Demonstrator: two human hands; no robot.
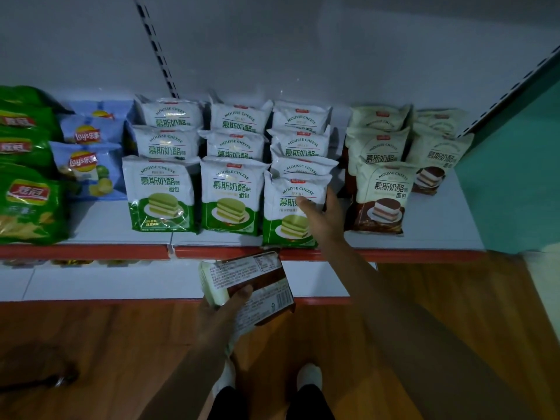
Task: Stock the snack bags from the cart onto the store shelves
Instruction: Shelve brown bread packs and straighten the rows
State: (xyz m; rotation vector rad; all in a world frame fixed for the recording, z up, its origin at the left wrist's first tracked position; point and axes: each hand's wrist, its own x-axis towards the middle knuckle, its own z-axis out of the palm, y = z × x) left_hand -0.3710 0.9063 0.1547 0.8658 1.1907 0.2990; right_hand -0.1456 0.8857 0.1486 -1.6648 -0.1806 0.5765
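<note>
Head view: my right hand (322, 215) grips front green-and-white plastic mousse-bread bag (277, 207), thumb across face, standing it upright at front of third column on white red-edged shelf (115, 234). Meanwhile my left hand (222, 316) clutches brown-and-cream bag (254, 280), printed back up, held low, likely meant for brown row (380, 201) alongside.

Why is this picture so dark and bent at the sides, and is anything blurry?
Head view: light is dim and bluish. Head view: the wide lens bows the shelf edge and tilts the slotted post on the right. Head view: the right hand gripping the green bread bag is slightly smeared, and small print on the brown bag in the left hand is soft.
</note>
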